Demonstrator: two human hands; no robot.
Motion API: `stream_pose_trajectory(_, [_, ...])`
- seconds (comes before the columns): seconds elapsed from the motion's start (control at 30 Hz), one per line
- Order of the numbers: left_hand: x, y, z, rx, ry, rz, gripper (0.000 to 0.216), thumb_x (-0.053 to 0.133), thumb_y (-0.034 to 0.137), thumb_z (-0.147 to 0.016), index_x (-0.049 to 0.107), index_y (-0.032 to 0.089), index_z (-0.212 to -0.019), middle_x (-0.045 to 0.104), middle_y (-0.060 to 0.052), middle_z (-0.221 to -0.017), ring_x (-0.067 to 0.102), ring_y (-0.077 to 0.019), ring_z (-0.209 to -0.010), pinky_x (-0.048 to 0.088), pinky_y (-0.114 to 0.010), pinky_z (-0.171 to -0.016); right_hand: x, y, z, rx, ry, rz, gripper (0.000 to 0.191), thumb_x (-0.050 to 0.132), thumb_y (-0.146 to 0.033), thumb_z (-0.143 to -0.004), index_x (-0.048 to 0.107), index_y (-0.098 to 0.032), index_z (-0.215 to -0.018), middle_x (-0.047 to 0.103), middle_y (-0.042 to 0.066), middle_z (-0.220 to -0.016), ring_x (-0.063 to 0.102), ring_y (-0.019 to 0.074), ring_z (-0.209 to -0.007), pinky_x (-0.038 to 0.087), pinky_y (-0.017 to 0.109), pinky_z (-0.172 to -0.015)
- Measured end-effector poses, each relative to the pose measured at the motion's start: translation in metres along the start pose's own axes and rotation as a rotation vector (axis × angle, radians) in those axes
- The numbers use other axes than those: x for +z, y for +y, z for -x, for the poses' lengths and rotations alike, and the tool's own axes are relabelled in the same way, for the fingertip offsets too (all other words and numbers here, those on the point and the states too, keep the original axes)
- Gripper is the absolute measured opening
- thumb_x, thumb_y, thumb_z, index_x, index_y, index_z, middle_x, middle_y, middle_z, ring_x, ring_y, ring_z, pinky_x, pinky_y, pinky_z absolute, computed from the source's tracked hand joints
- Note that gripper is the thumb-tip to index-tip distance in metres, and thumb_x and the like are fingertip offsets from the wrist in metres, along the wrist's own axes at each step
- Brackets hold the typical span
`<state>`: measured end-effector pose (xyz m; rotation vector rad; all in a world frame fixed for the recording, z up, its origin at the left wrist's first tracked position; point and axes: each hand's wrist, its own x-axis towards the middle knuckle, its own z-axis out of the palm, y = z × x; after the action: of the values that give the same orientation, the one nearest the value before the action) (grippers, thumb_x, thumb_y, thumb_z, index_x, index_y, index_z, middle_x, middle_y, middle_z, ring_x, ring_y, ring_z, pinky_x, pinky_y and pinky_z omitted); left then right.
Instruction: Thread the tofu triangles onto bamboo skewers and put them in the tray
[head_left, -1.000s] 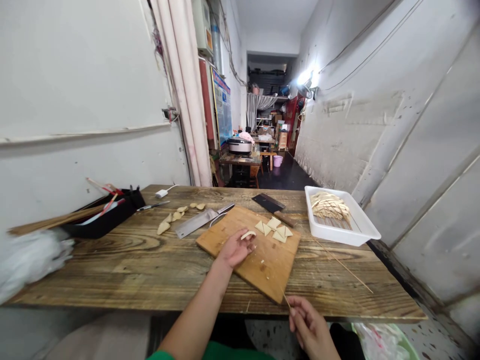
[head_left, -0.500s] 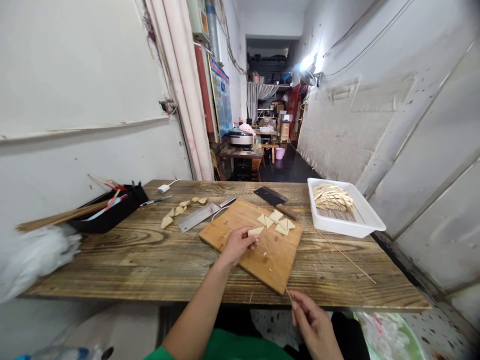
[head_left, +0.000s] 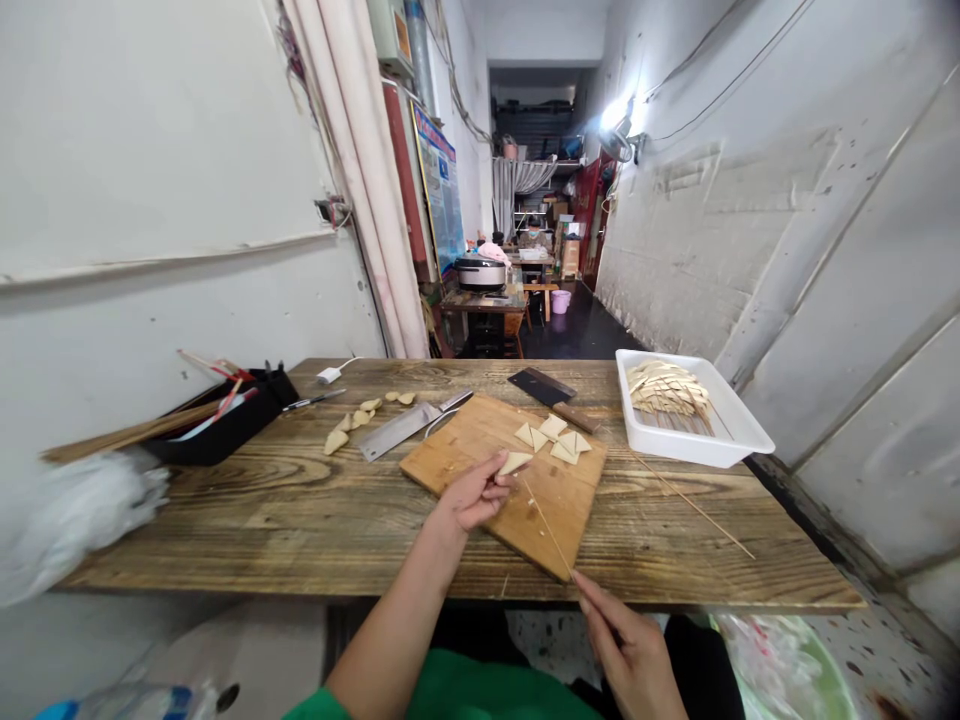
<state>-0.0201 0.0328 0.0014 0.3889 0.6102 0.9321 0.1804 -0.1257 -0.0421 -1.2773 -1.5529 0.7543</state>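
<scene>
Over the cutting board (head_left: pixel 450 440), my left hand (head_left: pixel 474 492) pinches a pale triangular slice (head_left: pixel 515 462) that looks like tofu sheet. My right hand (head_left: pixel 619 632), at the table's front edge, grips the lower end of a thin wooden skewer (head_left: pixel 549 527). The skewer's tip points up toward the held slice; whether it touches cannot be made out. Several more cut triangles (head_left: pixel 564 447) lie on the board just beyond my left hand.
A cleaver (head_left: pixel 401 430) lies left of the board, a dark-bladed one (head_left: pixel 540 387) behind it. Rounded scraps (head_left: pixel 349 425) sit farther left, beside a black box (head_left: pixel 202 440) of skewers. At right are a white tray (head_left: pixel 697 452) of skewered pieces and a loose skewer (head_left: pixel 697 507).
My right hand has moved slightly up and left with the skewer. My left hand has turned a little, still pinching the slice.
</scene>
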Motion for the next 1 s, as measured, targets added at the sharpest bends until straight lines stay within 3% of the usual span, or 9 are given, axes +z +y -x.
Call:
stream_pose_trajectory(0.2, [0.002, -0.002, -0.002, -0.063, 0.038, 0.029, 0.009, 0.053, 0.015, -0.081, 0.052, 0.008, -0.085, 0.060, -0.013, -0.092, 0.038, 0.0021, -0.044, 0.020, -0.005, -0.030, 0.002, 0.008, 0.000, -0.013, -0.031, 0.025, 0.030, 0.050, -0.031, -0.086, 0.064, -0.026, -0.112, 0.068, 0.003, -0.105, 0.064, 0.0204, -0.096, 0.050, 0.031, -0.087])
stream_pose_trajectory(0.53, [0.012, -0.007, 0.000, 0.049, 0.121, -0.127, 0.009, 0.054, 0.014, -0.080, 0.053, 0.006, -0.085, 0.061, -0.016, -0.094, 0.043, 0.0002, -0.046, 0.020, -0.006, -0.030, 0.001, 0.012, -0.003, -0.036, -0.018, 0.050, 0.030, 0.050, -0.030, -0.086, 0.065, -0.023, -0.111, 0.069, 0.004, -0.103, 0.065, 0.0196, -0.095, 0.051, 0.028, -0.085])
stream_pose_trajectory(1.0, [0.016, -0.009, 0.002, 0.050, 0.086, -0.240, 0.011, 0.057, 0.017, -0.078, 0.053, 0.008, -0.083, 0.063, -0.014, -0.092, 0.044, 0.0005, -0.045, 0.019, -0.006, -0.031, 0.000, 0.012, -0.007, -0.115, -0.001, 0.090, 0.029, 0.051, -0.028, -0.085, 0.066, -0.020, -0.109, 0.069, 0.005, -0.102, 0.067, 0.0173, -0.090, 0.051, 0.021, -0.081])
